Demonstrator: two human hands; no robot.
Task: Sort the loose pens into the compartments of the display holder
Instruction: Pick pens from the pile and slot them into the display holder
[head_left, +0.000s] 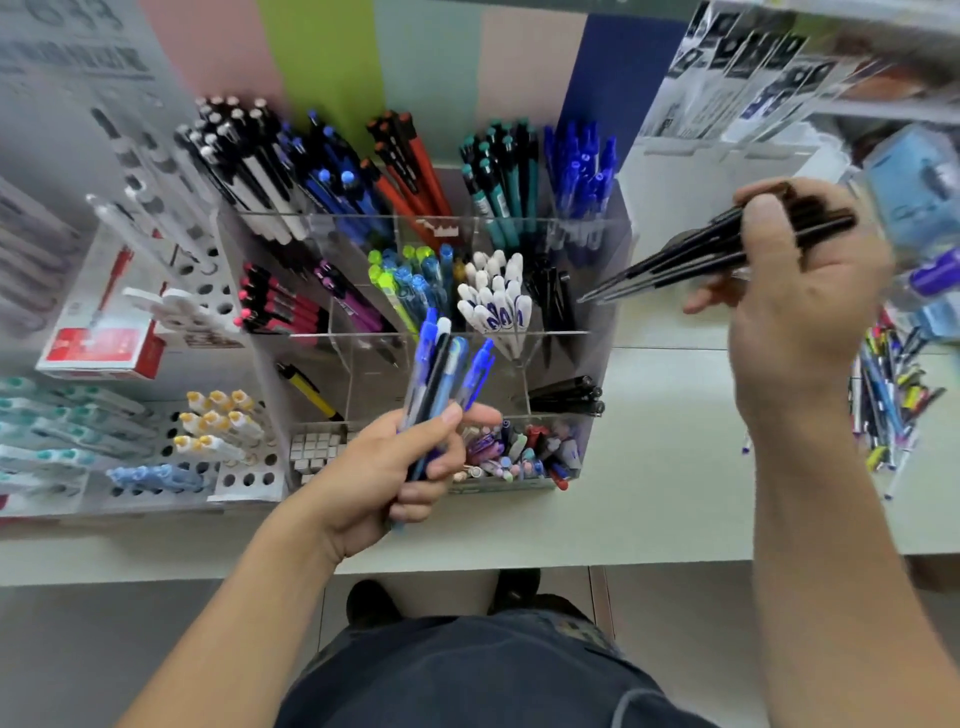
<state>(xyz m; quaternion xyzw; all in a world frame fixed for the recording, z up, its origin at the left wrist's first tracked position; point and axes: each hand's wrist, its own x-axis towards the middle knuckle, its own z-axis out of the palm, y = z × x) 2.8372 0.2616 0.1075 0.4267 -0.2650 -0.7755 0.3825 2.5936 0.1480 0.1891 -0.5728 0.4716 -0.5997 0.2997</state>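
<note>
A clear acrylic display holder (605, 312) stands on the pale counter, its tiered compartments packed with pens grouped by colour. My left hand (384, 473) grips a bunch of blue pens (447, 364) upright in front of the holder's lower rows. My right hand (800, 301) holds a bundle of black pens (691, 257) to the right of the holder, their tips slanting down-left toward its black-pen compartment (550, 296). A pile of loose mixed pens (888, 400) lies on the counter at the far right.
A white perforated rack (208, 291) with markers and a red box (104, 348) sit left of the holder. Small erasers and caps fill the holder's front tray (519, 457). Packaged goods hang at the upper right (919, 197). The counter edge runs below my left hand.
</note>
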